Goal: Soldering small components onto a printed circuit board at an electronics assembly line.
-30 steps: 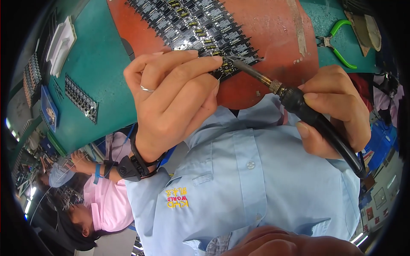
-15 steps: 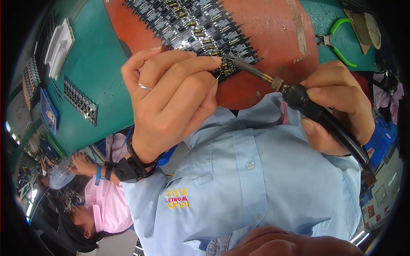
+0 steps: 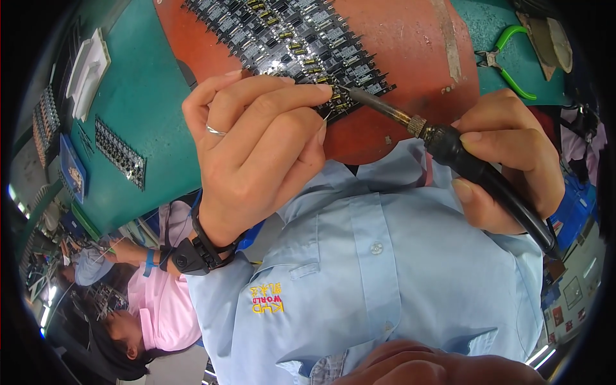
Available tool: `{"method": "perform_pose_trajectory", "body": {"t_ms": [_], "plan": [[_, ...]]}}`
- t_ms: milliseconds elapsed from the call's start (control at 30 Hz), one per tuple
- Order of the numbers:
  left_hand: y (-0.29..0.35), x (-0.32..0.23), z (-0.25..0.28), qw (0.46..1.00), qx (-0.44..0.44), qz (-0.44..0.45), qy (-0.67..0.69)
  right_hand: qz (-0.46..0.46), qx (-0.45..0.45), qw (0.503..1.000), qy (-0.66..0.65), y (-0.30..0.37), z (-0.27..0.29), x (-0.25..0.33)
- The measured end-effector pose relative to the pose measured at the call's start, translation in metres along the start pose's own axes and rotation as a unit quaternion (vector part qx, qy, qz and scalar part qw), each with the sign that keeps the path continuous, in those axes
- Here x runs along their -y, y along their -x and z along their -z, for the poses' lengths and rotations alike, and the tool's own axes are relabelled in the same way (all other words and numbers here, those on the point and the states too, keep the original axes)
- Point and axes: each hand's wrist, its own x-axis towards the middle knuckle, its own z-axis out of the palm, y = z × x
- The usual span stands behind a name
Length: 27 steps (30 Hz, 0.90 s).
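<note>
A panel of black circuit boards [image 3: 289, 42], crowded with small parts, lies at the top centre. My left hand [image 3: 256, 141] is closed at its lower edge, index fingertip down by the yellow parts. A thin silvery strand, which looks like solder wire [image 3: 326, 118], shows under those fingers; their grip on it is partly hidden. My right hand [image 3: 513, 160] is wrapped round the black handle of a soldering iron [image 3: 449, 144]. The iron slants up to the left, its tip at the boards close beside my left index finger. Whether the tip touches a joint I cannot tell.
The boards lie on a red mat [image 3: 410, 51] over a green tabletop [image 3: 160, 154]. Green-handled cutters [image 3: 507, 61] lie at the right. To the left are another board strip [image 3: 120, 153], a blue tray [image 3: 73, 168] and a white holder [image 3: 90, 74]. A co-worker in pink [image 3: 163, 308] sits lower left.
Almost nothing differs: both hands and the iron hold nearly the same place. The co-worker's arm at the lower left has shifted slightly.
</note>
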Motion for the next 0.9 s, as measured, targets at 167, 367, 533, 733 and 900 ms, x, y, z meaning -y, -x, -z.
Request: {"method": "perform_pose_trajectory", "body": {"t_ms": [167,367,533,733,900], "plan": [[0.000,-0.002,0.001,1.000,0.003,0.007,0.002,0.002,-0.001,1.000,-0.006,0.001,0.001,-0.001],[0.002,-0.004,0.000,1.000,0.001,0.009,0.000,0.002,-0.060,0.998,-0.028,0.009,0.001,-0.005],[0.001,-0.005,0.002,1.000,0.003,0.010,0.000,-0.016,-0.066,0.996,-0.049,0.009,0.004,-0.005],[0.002,-0.004,0.003,1.000,0.006,0.015,0.013,-0.009,-0.018,0.997,-0.074,0.000,0.011,-0.011],[0.001,-0.004,0.001,1.000,0.007,0.019,0.013,0.000,-0.001,0.997,-0.073,-0.005,0.014,-0.015]]}}
